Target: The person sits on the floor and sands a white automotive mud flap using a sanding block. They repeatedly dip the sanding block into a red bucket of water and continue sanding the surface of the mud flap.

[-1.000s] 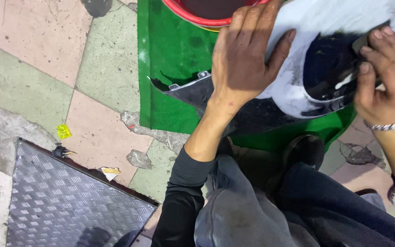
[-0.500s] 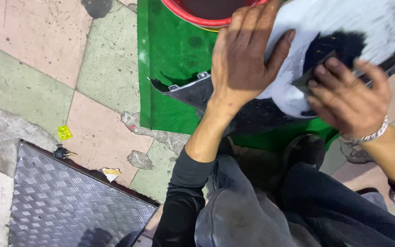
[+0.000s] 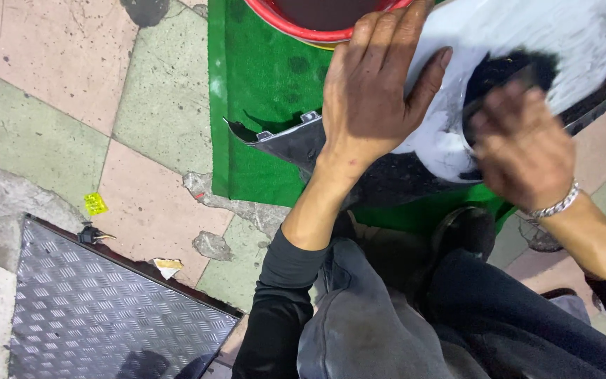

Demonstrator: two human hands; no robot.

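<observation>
Left hand [image 3: 369, 88] spread flat, pressing down white-coated curved plastic panel [image 3: 457, 42] lying on green mat [image 3: 261, 91] beside red bucket rim [image 3: 296, 28]. Right hand [image 3: 524, 147], blurred, on panel's dark patch [image 3: 503, 70]; grip cannot be told.

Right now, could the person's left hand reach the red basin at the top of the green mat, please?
Probably yes. The left hand lies flat on the white panel, its fingertips right beside the red basin rim, with nothing between them. It would have to let go of the panel first, though.
</observation>
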